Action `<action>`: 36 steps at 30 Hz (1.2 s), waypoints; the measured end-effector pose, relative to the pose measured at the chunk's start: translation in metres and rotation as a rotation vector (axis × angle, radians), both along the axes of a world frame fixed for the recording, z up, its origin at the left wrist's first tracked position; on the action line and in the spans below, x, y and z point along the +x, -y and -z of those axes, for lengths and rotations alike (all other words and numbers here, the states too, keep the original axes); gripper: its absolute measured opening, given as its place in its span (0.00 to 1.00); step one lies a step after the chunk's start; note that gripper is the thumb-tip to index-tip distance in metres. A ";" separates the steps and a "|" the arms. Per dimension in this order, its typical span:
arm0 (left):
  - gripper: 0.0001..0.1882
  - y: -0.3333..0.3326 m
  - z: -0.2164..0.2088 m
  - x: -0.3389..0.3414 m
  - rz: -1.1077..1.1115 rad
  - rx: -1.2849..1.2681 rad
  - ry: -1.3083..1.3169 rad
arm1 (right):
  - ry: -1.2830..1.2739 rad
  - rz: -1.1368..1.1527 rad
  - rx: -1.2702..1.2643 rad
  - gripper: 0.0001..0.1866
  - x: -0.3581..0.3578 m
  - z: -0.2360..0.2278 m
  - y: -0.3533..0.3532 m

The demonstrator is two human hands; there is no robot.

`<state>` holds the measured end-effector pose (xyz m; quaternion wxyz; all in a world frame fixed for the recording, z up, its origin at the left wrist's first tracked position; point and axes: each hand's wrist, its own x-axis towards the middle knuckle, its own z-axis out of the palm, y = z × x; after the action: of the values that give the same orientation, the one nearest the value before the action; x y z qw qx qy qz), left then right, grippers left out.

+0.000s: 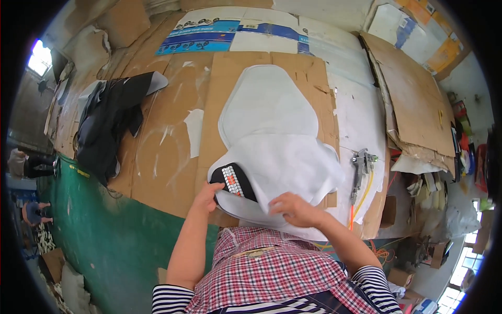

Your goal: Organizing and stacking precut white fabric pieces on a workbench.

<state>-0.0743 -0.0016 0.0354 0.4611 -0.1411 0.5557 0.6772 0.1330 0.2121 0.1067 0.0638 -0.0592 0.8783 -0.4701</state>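
A large white-backed fabric piece (269, 102), rounded at the far end, lies in front of me on cardboard. Its near half is creased and partly turned over. There a black face with a white and orange printed patch (230, 180) shows. At the near left edge my left hand (207, 198) pinches the fabric beside the black part, thumb on top. My right hand (297, 209) is over the near middle, its fingers curled at a raised fold of the white fabric. Its fingertips are slightly blurred.
Black fabric pieces (112, 112) lie heaped at the left. A spray gun (361, 167) with yellow and orange hoses rests at the right, before stacked cardboard sheets (415, 99). Printed blue and white cardboard (201, 35) covers the far side. Green floor (115, 235) lies left; another person (34, 213) is far left.
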 end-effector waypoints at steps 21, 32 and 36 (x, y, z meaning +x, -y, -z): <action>0.40 0.013 -0.005 -0.003 0.135 0.023 -0.283 | 0.166 1.229 0.526 0.07 0.035 0.062 -0.111; 0.43 0.022 -0.007 0.030 0.154 -0.226 -0.780 | 0.280 1.223 0.467 0.10 0.061 0.057 -0.115; 0.37 0.004 0.006 0.024 0.146 -0.557 -0.804 | 0.200 1.359 0.328 0.17 0.054 0.055 -0.112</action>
<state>-0.0506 -0.0057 0.0296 0.2013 0.0526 0.8578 0.4699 0.1869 0.3237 0.0513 -0.1552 0.5561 0.7703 -0.2707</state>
